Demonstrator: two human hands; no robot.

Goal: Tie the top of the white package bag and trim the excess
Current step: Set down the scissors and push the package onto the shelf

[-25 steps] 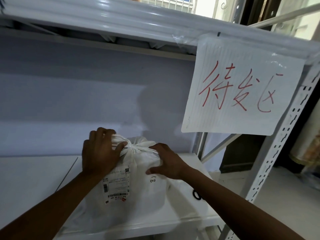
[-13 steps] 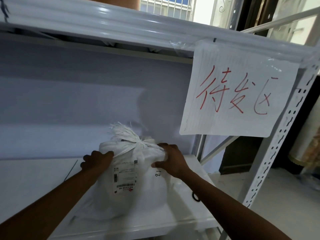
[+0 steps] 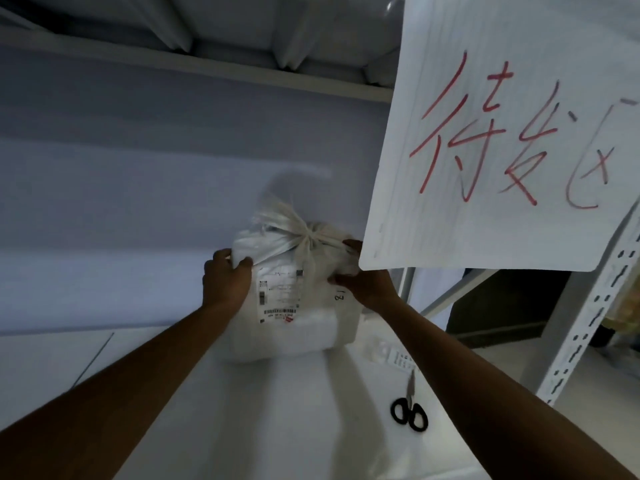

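1. White plastic makes the white package bag (image 3: 294,327) look soft, crinkly and a bit slippery. I think it is light.
2. A good place to hold it is the bunched neck under the knot (image 3: 308,237).
3. It stands on the shelf (image 3: 277,417), between both hands.
4. The left hand (image 3: 225,282) grips its top left corner. The right hand (image 3: 363,282) grips the top right side.
5. Scissors (image 3: 408,410) lie near the right arm, untouched.

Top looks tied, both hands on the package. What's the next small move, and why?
Probably the right hand should release and reach for the black-handled scissors lying on the white shelf. The white plastic package bag is knotted, loose excess fans above the knot, and the left hand grips its side.
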